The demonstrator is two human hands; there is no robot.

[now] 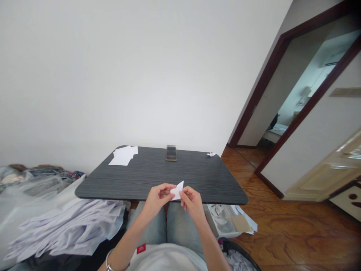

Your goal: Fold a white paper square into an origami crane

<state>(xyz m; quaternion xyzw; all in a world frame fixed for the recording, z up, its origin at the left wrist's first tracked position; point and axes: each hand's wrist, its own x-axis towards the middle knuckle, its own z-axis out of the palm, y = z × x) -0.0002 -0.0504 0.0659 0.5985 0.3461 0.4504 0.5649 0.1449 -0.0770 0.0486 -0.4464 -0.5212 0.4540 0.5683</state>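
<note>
Both of my hands hold a white folded paper piece (177, 191), pointed at its top, just above the near edge of a dark grey wood-grain table (158, 175). My left hand (156, 199) pinches its left side, and my right hand (192, 203) pinches its right side. Beyond them, a loose stack of white paper sheets (123, 156) lies at the far left of the tabletop. A smartphone (171, 153) stands at the far edge. A small folded paper figure (211, 154) sits near the far right corner.
A large heap of white paper (67, 229) lies to my left, beside plastic-covered clothes (42, 182). An open box (222, 222) with papers sits to my right, below the table edge. A wood floor (296, 226) and a doorway (282, 94) lie to the right.
</note>
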